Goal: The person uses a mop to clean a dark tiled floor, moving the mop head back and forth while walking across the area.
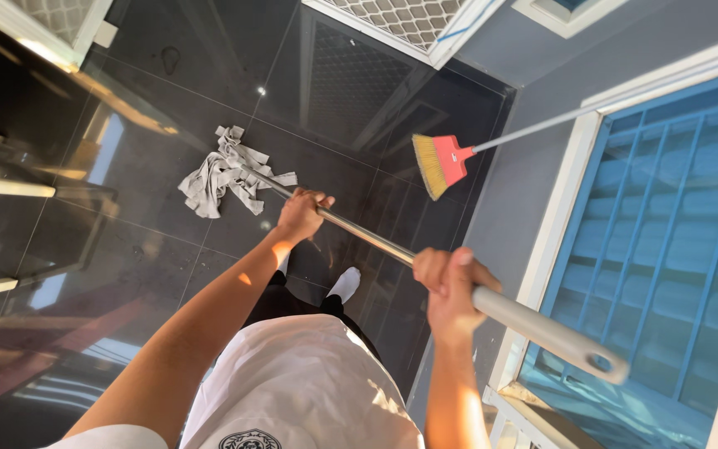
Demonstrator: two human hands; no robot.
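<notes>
While sunlight streaks across it, the glossy black tiled floor (126, 249) mirrors the room, its pale grout lines crossing in big squares. Along the right runs a grey wall (517, 166) with a white-framed window of blue panes (666, 249). Against that wall leans a broom with a red plastic head and yellow bristles (442, 162), its thin pale stick slanting up to the right.

Next in size is the long mop with a shiny metal shaft and grey plastic grip (425, 266). Its long axis runs diagonally, the grip end low at the right near the window, the head pointing up-left. That limp grey strip-cloth mop head (226, 175) lies spread on the tiles, well apart from the broom.

2 bare hands hold the shaft. The left hand (301, 214) is curled fully round the metal part, nearer the head. The right hand (449, 284) is wrapped tight where the grey grip begins. A white-socked foot (345, 284) shows between the arms.
</notes>
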